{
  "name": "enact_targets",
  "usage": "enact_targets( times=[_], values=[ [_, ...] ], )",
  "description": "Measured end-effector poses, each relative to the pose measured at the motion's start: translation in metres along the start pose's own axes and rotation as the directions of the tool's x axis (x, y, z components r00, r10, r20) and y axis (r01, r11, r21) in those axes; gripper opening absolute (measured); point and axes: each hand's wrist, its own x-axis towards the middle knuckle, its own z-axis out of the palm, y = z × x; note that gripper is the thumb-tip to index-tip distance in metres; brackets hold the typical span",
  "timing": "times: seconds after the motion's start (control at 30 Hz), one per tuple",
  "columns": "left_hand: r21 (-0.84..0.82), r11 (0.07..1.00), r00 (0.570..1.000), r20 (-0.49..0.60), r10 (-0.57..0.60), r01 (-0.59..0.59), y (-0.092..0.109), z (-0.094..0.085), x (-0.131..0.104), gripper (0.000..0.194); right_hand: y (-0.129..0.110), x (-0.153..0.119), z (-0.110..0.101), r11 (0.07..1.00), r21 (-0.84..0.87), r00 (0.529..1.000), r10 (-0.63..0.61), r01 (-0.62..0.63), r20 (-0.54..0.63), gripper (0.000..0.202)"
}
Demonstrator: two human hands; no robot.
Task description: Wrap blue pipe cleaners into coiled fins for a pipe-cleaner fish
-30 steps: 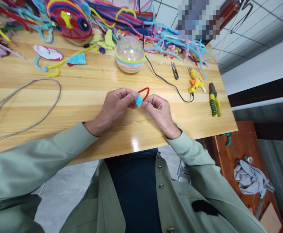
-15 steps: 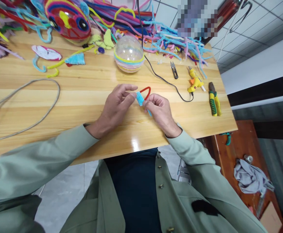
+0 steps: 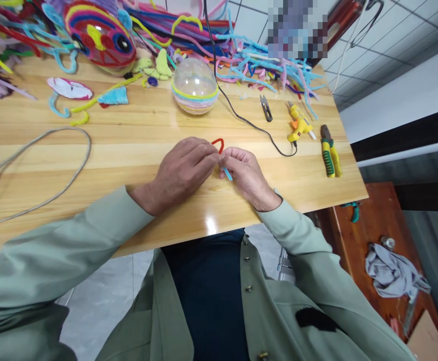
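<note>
Our left hand (image 3: 186, 170) has moved, mostly hiding the blue piece (image 3: 228, 174) our right hand (image 3: 247, 175) pinches; left grip, we can't tell.

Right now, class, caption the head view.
Left hand and right hand meet at a red and blue craft piece above a wooden table.

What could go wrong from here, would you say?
1. The left hand hides part of what the right hand pinches, so the blue strip or the red loop might get bent unnoticed.
2. The black cord runs to the glue gun; a snag could drag it across the table.
3. The clear ball is round and might roll if knocked.
</note>
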Motion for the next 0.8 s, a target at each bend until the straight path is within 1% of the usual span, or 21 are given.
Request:
enact_targets(
  times=[0.1,0.2,0.3,0.37,0.43,0.5,0.63,0.7,0.8],
  values=[
    [-0.026,0.997,0.998,0.001,-0.067,0.067,0.001,-0.001,0.000,0.011,0.001,0.000,0.000,1.000,0.004,0.999,0.005,-0.005,0.035,0.025],
    [-0.081,0.978,0.979,-0.055,-0.198,0.193,0.007,-0.001,0.000,0.010,0.003,0.000,-0.003,1.000,-0.004,0.999,-0.025,0.025,0.034,0.037],
    [-0.251,0.907,0.926,-0.084,-0.369,0.339,0.014,-0.002,0.003,0.010,0.001,0.000,-0.009,0.985,-0.062,0.985,-0.163,0.159,-0.055,0.045],
    [-0.392,0.821,0.879,-0.059,-0.473,0.415,0.017,-0.002,0.005,0.015,-0.004,0.000,-0.014,0.955,-0.159,0.958,-0.268,0.250,-0.100,0.047],
    [-0.497,0.732,0.840,-0.011,-0.542,0.466,0.017,-0.003,0.006,0.023,-0.010,0.001,-0.017,0.920,-0.251,0.939,-0.331,0.300,-0.090,0.048],
    [-0.556,0.669,0.819,0.039,-0.573,0.494,0.016,-0.003,0.007,0.028,-0.017,0.005,-0.018,0.895,-0.301,0.931,-0.361,0.330,-0.051,0.048],
    [-0.634,0.591,0.802,0.080,-0.591,0.498,0.014,-0.003,0.007,0.034,-0.023,0.014,-0.016,0.887,-0.307,0.935,-0.355,0.345,0.026,0.038],
    [-0.657,0.560,0.792,0.095,-0.602,0.505,0.014,-0.002,0.007,0.036,-0.023,0.017,-0.013,0.893,-0.305,0.941,-0.335,0.331,0.042,0.035],
    [-0.673,0.529,0.785,0.126,-0.607,0.517,0.014,-0.002,0.007,0.035,-0.020,0.019,-0.011,0.896,-0.309,0.946,-0.323,0.319,0.040,0.034]
  ],
)
